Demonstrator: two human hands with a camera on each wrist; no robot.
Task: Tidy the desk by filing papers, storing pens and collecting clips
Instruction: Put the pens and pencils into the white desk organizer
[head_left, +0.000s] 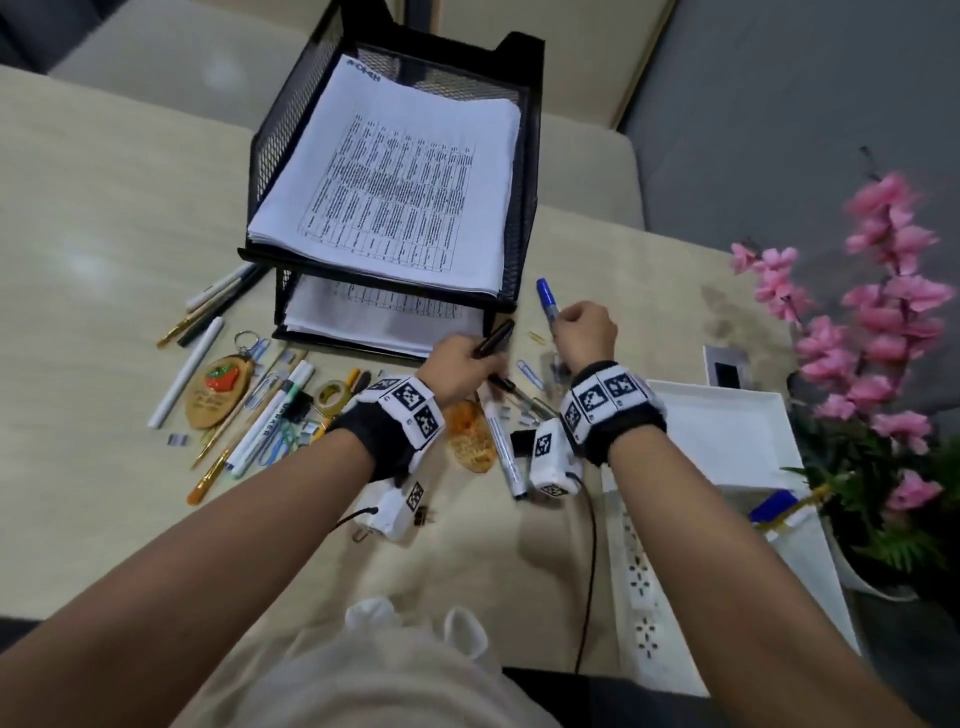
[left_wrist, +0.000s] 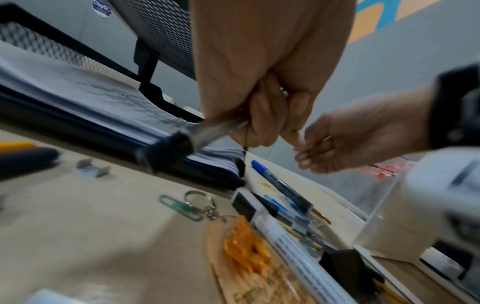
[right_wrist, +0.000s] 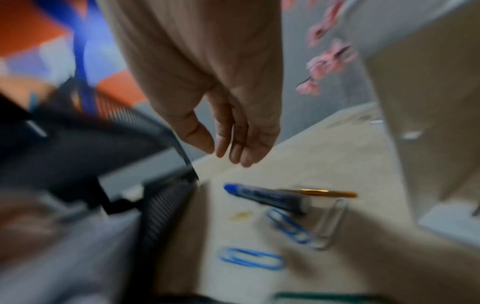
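Desk (head_left: 104, 208) space was mostly taken by the black mesh tray (head_left: 291, 119), with papers (head_left: 395, 192) already stacked on both of its levels, so the filing looked done and the pens seemed to be your job at this point. To your right stood the white tray (head_left: 727, 431), probably where the pens belonged. Your left hand (head_left: 457, 364) was just in front of the mesh tray's lower level, fingers curled tightly round a black pen (head_left: 493, 339) whose end stuck out toward the tray. Your right hand (head_left: 587, 332) hung above the desk with its fingers loose, close together and holding nothing. The blue marker (head_left: 546, 299) lay on the desk just beyond those fingertips, beside the mesh tray's corner. To pick it up well, you would have wanted to come down on the middle of the barrel and pinch it between thumb and two fingers, so it lifted level and did not roll against the tray. A gold pen (right_wrist: 328, 193) lay across the marker's far end and could have been dragged along, so a straight lift was safer than a sweep. More pens (head_left: 270, 421) waited in a heap at your left. Blue paper clips (right_wrist: 250, 258) lay near the marker, well worth leaving until the pens were cleared.
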